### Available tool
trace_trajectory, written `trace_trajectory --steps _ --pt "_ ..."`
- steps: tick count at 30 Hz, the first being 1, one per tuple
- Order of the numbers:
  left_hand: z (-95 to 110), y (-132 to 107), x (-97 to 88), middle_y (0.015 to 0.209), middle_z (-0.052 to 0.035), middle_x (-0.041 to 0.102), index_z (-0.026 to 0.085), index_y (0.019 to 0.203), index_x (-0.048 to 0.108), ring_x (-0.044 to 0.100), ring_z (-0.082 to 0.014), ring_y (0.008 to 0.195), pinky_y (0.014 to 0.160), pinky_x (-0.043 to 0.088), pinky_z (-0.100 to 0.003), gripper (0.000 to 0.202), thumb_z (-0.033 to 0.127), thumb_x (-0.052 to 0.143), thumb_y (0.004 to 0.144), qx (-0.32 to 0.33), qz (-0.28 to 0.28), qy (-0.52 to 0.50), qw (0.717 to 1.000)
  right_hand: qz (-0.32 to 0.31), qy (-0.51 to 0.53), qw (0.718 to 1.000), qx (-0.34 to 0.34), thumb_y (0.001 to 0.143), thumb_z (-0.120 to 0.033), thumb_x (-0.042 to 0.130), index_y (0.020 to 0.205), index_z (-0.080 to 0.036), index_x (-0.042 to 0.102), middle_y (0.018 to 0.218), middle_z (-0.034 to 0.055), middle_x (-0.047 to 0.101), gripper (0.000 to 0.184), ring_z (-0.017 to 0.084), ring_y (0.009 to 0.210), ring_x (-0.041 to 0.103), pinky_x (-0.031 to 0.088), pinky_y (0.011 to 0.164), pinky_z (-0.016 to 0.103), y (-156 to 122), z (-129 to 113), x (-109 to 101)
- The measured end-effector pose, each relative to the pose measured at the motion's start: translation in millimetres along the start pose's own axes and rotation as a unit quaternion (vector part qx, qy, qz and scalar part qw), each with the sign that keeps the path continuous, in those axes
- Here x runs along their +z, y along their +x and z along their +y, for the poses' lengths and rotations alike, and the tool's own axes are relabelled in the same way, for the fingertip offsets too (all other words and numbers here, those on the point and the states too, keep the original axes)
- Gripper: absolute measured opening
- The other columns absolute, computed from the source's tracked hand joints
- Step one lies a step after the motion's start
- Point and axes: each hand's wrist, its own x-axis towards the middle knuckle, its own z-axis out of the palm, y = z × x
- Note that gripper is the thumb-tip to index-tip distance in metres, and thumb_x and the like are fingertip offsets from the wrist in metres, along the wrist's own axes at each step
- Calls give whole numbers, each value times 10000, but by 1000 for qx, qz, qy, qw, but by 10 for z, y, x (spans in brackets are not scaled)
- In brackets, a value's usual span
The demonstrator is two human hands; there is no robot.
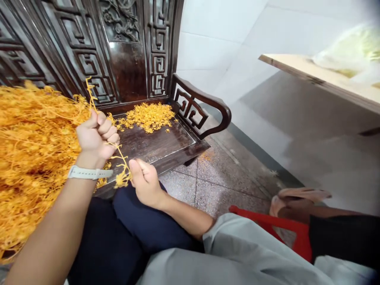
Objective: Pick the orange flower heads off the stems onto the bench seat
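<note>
My left hand [97,134], with a pale watch strap [89,173] at the wrist, is closed in a fist around a thin yellow branched stem [91,95] that sticks up above the thumb. Lower down, my right hand [145,180] pinches another yellow stretch, a branched sprig [121,180] with a frilly end. Whether both hands hold one strand is hidden by the left fist. Beside and behind my left arm rises a large heap of similar yellow plastic-looking sprigs [35,146]. A smaller pile of loose yellow frilly pieces [151,115] lies on the dark wooden bench seat [148,144].
The bench has a carved back [129,71] and a curved armrest [219,109] at its right end. A wooden board [285,65] juts out at upper right, bearing a blurred plastic bag [347,49]. Another person's foot [287,202] and a red stool [276,221] are at lower right.
</note>
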Motion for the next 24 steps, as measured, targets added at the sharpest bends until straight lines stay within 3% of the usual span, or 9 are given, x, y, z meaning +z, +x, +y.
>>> trace_trajectory --steps 5,9,14,20,22,24 --pt "-30 -114 137 622 65 7 192 640 372 -40 -110 504 417 26 -242 588 391 206 1168 -8 -13 -67 998 -3 -124 981 -148 1098 -364 504 716 -228 355 634 -48 369 432 107 563 382 313 593 290 -203 -289 -266" --pt "-119 -174 196 576 93 61 200 670 358 17 -81 442 384 54 -198 539 405 293 1163 -34 4 -103 994 -24 -163 967 -195 1105 -264 468 726 -229 337 625 -60 337 402 92 536 354 286 574 277 -254 -253 -377" --pt "-126 -161 203 546 97 117 197 673 377 55 -70 407 372 78 -179 529 388 313 1162 -35 17 -93 995 -63 -171 966 -181 1115 -300 455 732 -227 346 632 -60 347 405 89 542 365 297 582 268 -254 -129 -298" --pt "-55 -337 219 541 78 110 208 668 385 60 -86 411 398 40 -229 536 335 225 1164 -72 -36 -71 994 -99 -184 966 -151 1102 -399 530 794 -209 474 730 -36 484 366 98 653 482 380 677 244 -400 -308 -377" --pt "-57 -330 188 509 61 144 229 657 370 85 -109 390 390 50 -263 559 395 188 1160 -106 -73 -78 989 -113 -181 964 -161 1106 -421 525 832 -205 506 775 -25 531 349 102 711 532 415 731 233 -437 -360 -449" --pt "-64 -261 145 475 64 238 228 680 385 129 -111 372 366 122 -273 539 511 345 1137 -146 -75 -124 979 -115 -171 964 -167 1110 -429 518 873 -199 532 823 -14 568 330 105 769 575 441 788 226 -455 -377 -534"
